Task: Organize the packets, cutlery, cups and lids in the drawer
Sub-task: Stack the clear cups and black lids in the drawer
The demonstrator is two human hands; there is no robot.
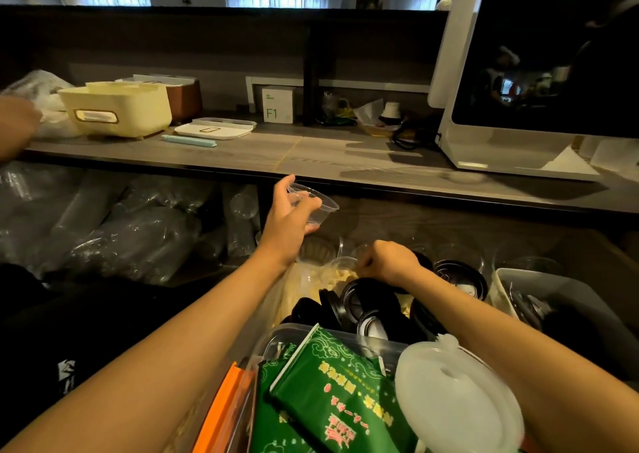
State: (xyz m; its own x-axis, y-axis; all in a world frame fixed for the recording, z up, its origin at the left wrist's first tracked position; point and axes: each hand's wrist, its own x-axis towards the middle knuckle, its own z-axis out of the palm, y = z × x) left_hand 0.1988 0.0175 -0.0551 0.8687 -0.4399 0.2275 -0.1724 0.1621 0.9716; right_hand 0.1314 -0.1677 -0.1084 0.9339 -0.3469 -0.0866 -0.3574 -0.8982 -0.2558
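Note:
My left hand grips a small clear plastic cup, lifted above the open drawer just under the counter edge. My right hand reaches down into the drawer with curled fingers at another clear cup; whether it holds that cup is hidden. Black lids lie loose in the drawer's middle. Green packets stand in a clear container at the near end, beside a white translucent lid. A grey bin at the right holds cutlery.
The grey counter runs above the drawer, carrying a cream basket, a white box and a large white machine. Bagged clear cups fill the shelf at left. Another person's arm shows at far left.

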